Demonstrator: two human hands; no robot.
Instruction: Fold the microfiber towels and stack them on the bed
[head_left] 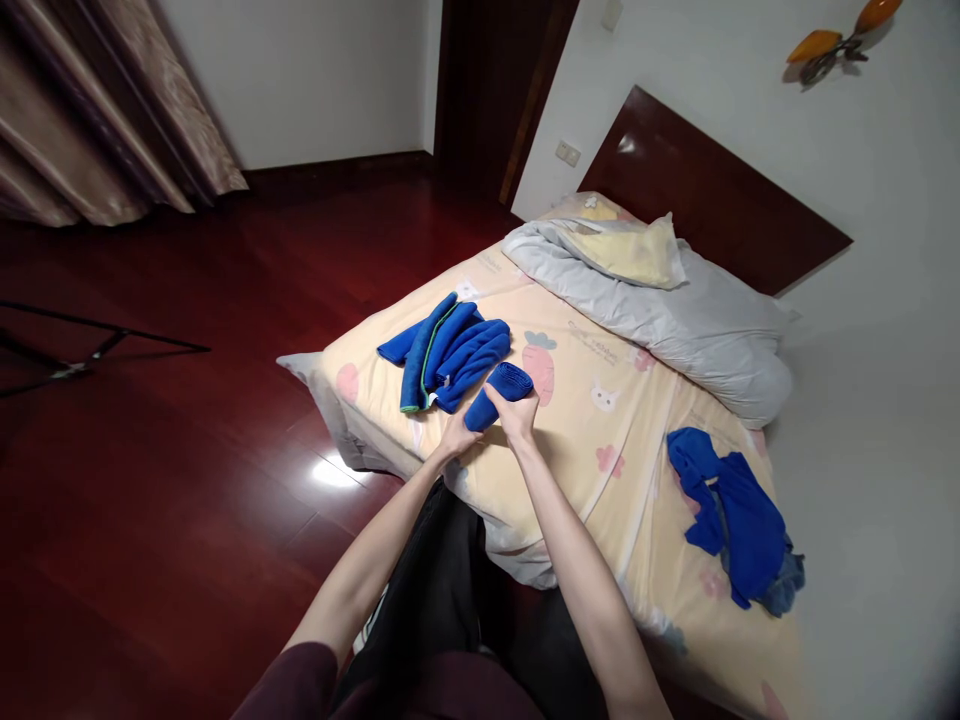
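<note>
A tightly rolled blue cloth [495, 396] is held between both hands above the near edge of the bed. My left hand [459, 436] grips its lower left end, fingers closed on it. On the upper right end, my right hand [516, 412] is wrapped round the roll, whose coiled end faces up. Just beyond and to the left, a pile of blue cloths [465, 345] lies on the bedspread, one piece with a green edge.
The bed [570, 460] has a patterned cream spread. Crumpled blue clothes [739, 510] lie at its right side. A grey quilt [705, 310] and a yellow pillow [637, 250] are by the headboard [705, 190]. A black metal stand [105, 345] is on the left floor.
</note>
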